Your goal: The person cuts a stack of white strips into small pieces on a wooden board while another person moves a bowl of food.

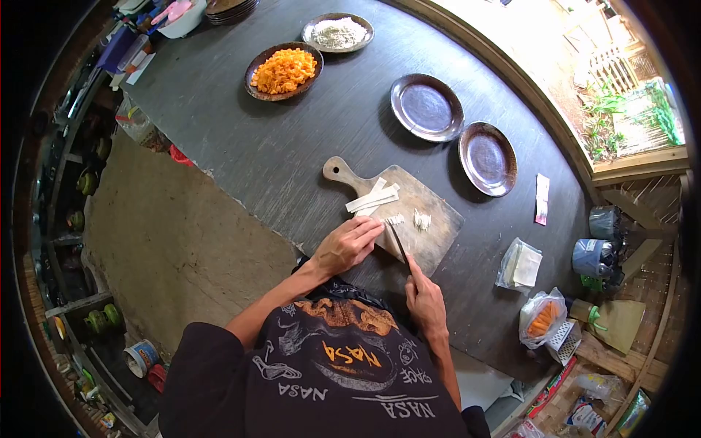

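A wooden cutting board [427, 230] with a handle lies on the dark table [277, 153]. Several long white strips [372, 198] rest on it, beside small piles of cut white pieces [421, 219]. My left hand [346, 246] lies flat on the board's near edge, fingers pressing down on the white pieces by the blade. My right hand [424, 301] grips a knife [399, 244], its blade pointing away from me across the board next to my left fingertips.
Two empty dark plates [426, 107] [487, 158] sit beyond the board. Farther off are a bowl of orange shreds [284, 71] and a bowl of white powder [337, 32]. Plastic bags [519, 265] [542, 317], a grater [563, 341] and clutter lie at the right.
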